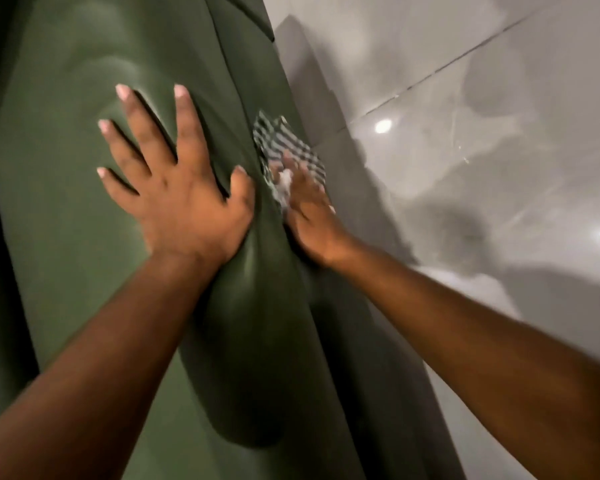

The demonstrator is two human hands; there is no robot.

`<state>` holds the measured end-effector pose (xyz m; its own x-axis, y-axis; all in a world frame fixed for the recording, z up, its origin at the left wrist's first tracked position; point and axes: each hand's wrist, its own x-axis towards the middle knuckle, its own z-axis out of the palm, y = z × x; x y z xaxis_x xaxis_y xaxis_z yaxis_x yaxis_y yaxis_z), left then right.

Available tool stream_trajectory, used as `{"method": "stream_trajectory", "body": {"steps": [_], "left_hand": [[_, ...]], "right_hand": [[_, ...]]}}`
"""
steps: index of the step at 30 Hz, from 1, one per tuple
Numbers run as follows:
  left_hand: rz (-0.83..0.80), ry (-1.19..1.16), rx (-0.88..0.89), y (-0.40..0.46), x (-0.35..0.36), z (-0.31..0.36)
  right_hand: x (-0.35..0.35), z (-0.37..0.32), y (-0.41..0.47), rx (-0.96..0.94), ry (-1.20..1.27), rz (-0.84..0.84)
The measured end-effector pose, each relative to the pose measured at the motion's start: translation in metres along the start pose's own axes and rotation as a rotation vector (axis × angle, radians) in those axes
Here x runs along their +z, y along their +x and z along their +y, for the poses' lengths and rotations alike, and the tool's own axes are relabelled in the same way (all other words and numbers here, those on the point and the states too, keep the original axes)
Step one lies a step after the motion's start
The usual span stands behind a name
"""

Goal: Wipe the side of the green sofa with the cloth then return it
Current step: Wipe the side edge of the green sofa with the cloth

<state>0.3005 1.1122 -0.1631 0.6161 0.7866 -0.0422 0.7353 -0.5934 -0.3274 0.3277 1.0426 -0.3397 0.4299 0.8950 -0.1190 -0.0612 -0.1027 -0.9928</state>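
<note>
The green sofa (66,237) fills the left and middle of the head view, its rounded arm running toward me. My left hand (174,188) lies flat on top of the arm, fingers spread, holding nothing. My right hand (309,209) presses a green-and-white striped cloth (284,143) against the sofa's outer side, fingers flat over it. The cloth sticks out beyond my fingertips; the part of it under my hand is blurred and partly hidden.
Glossy grey floor tiles (482,168) lie to the right of the sofa, with bright light reflections and dark shadows on them. A tile joint runs diagonally across the upper right.
</note>
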Motion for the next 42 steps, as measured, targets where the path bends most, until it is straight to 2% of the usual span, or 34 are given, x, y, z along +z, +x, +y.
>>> {"method": "stream_trajectory", "body": {"steps": [1,3,6,8,13,15,17,21,26,29,31,33,37,42], "left_hand": [[-0.003,0.005,-0.005,0.0,0.0,0.0],[-0.021,0.006,-0.004,-0.002,0.003,0.003],[-0.033,-0.001,-0.012,-0.001,0.007,0.003],[-0.038,-0.006,-0.008,-0.001,0.009,0.003],[-0.026,0.015,-0.014,0.0,0.016,0.004],[-0.018,0.019,-0.009,0.0,0.019,0.005],[-0.005,0.021,-0.015,-0.001,0.021,0.004],[0.024,0.009,-0.001,0.0,0.025,0.003],[0.098,0.018,0.022,-0.004,0.034,0.001],[0.115,0.029,0.026,-0.005,0.039,0.0],[0.11,0.049,0.023,-0.006,0.039,0.003],[0.091,0.068,0.022,-0.007,0.037,0.003],[0.05,0.066,0.006,-0.006,0.033,0.001],[-0.09,-0.026,-0.024,-0.007,0.007,0.006]], "right_hand": [[0.004,0.007,-0.027,-0.061,0.045,-0.003],[0.011,0.019,-0.101,0.018,0.121,-0.082],[0.016,0.029,-0.132,0.042,0.028,-0.154],[0.016,0.021,-0.098,-0.013,0.054,-0.111],[-0.005,0.003,0.046,-0.155,0.023,0.021],[-0.014,-0.004,0.092,-0.101,-0.017,0.072],[-0.025,-0.018,0.135,0.004,0.023,0.052],[-0.036,-0.026,0.22,0.086,0.07,0.046],[-0.054,-0.022,0.262,0.356,0.385,0.148],[-0.049,-0.002,0.247,0.59,0.514,0.113],[-0.04,0.009,0.212,0.678,0.583,0.098],[-0.042,0.004,0.173,0.744,0.609,0.171],[-0.078,-0.023,0.121,0.74,0.838,0.268],[-0.154,-0.105,0.063,0.693,1.042,0.328]]}}
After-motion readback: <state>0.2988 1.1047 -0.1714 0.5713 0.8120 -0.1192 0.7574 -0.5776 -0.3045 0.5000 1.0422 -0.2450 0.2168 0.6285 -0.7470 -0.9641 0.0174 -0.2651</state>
